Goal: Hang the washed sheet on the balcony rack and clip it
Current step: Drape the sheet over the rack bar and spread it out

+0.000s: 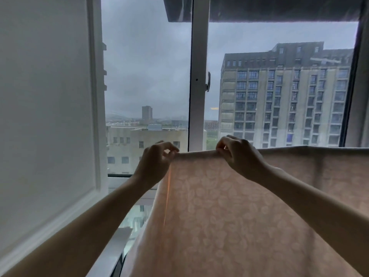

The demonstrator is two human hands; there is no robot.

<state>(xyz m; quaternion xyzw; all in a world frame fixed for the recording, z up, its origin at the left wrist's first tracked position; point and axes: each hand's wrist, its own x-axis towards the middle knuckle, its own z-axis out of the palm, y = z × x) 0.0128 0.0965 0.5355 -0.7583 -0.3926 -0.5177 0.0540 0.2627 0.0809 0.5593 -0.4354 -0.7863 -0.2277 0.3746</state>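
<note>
A pale pink sheet (pixel 229 212) with a faint leaf pattern hangs in front of me, folded over a line or bar that the cloth hides. Its top fold runs level from the middle of the view to the right edge. My left hand (pixel 155 160) pinches the sheet's upper left corner. My right hand (pixel 237 154) pinches the top fold a short way to the right. The stretch of cloth between the two hands is pulled taut. No clip is visible.
A large window lies behind the sheet, with a white frame post (pixel 197 76) and its handle (pixel 208 81) in the middle. A white wall panel (pixel 46 108) fills the left. A rail or sill (pixel 111 254) runs along the lower left. Tall buildings (pixel 283 96) stand outside.
</note>
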